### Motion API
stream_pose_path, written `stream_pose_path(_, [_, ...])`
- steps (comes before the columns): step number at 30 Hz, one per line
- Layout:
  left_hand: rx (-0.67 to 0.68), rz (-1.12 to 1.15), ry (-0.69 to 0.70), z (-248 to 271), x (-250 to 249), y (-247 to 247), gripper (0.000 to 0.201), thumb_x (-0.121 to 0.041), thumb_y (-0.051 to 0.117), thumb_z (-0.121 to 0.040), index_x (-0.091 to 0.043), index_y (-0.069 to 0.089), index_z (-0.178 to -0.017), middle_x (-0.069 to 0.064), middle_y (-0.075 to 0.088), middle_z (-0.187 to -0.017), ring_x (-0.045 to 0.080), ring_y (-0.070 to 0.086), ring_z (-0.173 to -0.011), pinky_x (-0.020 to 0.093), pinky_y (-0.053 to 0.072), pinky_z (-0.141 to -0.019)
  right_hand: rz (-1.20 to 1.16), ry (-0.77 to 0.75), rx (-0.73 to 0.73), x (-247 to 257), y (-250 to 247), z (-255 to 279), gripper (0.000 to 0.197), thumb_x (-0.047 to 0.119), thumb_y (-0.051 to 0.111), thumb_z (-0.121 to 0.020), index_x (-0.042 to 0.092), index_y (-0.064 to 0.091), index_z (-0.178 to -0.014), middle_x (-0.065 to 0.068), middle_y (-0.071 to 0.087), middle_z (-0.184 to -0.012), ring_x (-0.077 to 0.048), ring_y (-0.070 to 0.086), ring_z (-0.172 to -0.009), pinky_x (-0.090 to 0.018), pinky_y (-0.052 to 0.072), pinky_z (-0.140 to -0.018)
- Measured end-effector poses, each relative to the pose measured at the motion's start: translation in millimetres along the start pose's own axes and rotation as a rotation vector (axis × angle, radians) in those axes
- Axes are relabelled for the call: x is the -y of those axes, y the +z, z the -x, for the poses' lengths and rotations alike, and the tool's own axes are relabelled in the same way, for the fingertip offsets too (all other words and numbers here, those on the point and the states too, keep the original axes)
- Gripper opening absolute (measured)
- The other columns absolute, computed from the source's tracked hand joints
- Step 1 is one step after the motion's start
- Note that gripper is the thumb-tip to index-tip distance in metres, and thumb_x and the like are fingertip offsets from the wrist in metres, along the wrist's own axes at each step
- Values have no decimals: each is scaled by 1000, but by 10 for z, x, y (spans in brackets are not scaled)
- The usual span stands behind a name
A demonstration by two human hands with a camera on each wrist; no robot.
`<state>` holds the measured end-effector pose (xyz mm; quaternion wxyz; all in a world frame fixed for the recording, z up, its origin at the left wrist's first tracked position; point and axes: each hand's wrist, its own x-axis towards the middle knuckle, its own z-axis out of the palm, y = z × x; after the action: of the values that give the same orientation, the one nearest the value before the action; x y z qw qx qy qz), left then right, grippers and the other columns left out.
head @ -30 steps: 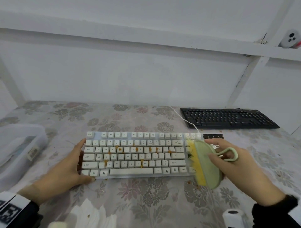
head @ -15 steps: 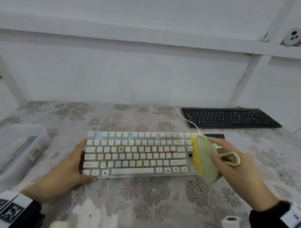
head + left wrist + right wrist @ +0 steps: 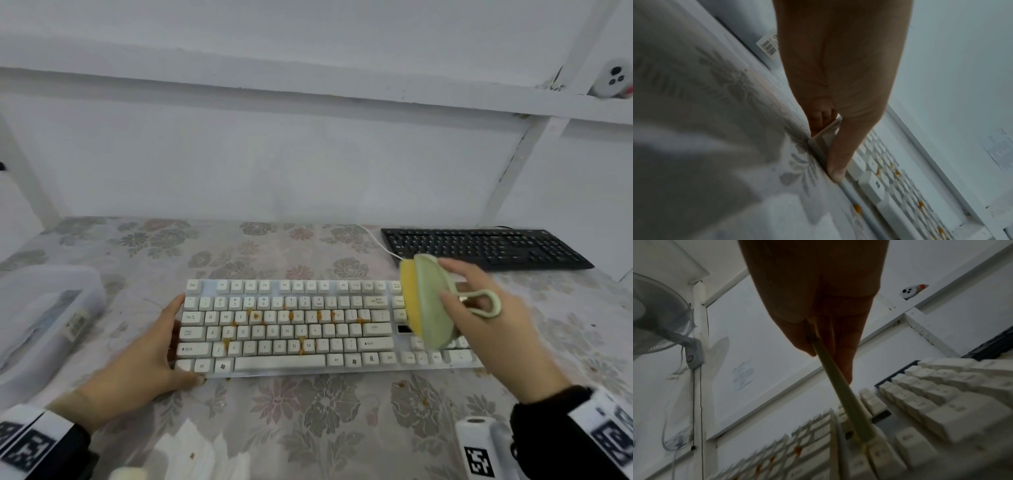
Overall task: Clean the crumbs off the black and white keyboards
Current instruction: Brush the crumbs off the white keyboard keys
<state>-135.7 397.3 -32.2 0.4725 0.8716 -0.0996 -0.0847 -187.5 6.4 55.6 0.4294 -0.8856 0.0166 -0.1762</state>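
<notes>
The white keyboard [image 3: 291, 329] lies across the middle of the flowered table, with orange crumbs [image 3: 255, 316] stuck between its letter keys. My left hand [image 3: 171, 342] grips its left end, thumb at the front corner; the left wrist view shows my left hand [image 3: 838, 129] with the thumb on top of that corner. My right hand [image 3: 455, 284] holds a green oval brush [image 3: 428, 301] with yellow bristles, tilted over the keyboard's right part. The right wrist view shows the brush [image 3: 840, 386] edge-on, its tip down among the keys [image 3: 931, 402]. The black keyboard [image 3: 486, 248] lies at the back right, untouched.
A clear plastic box [image 3: 44, 318] stands at the left edge. Crumpled tissue [image 3: 198, 452] lies at the near edge, and a white roll [image 3: 479, 442] at the near right. Loose crumbs [image 3: 400, 385] dot the cloth in front of the keyboard. A white cable [image 3: 380, 243] runs back.
My right hand has carried the brush from the keyboard's front edge back toward its far edge. The left hand has kept its hold on the left end.
</notes>
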Motion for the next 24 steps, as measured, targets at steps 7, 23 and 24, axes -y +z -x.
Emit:
stream_pose_path(7, [-3,-18,-16,-17,35,5,110,-21,82,-53,-80,16,-118,-35,58,-116,-1,62,-106,37,50,-97,23,78,95,-4,-194,144,42,5,62,-85,47,68,-87,5,68,-72,-22,57,-57,-31,48,-48])
stream_pose_path(23, [-6,-2,12,-12,43,7,113,-6,86,-59,-75,21,-120,-31,59,-116,1,65,-104,23,52,-87,-16,-29,37,-3,179,13,42,13,59,-90,53,56,-102,6,67,-82,-19,58,-59,-39,50,-56])
stream_pose_path(24, [-9,12,9,-11,38,5,111,-17,86,-53,-77,21,-119,-30,59,-117,2,65,-105,27,53,-88,-11,-5,67,-28,194,71,41,13,59,-90,52,57,-102,5,67,-81,-22,57,-60,-40,49,-57])
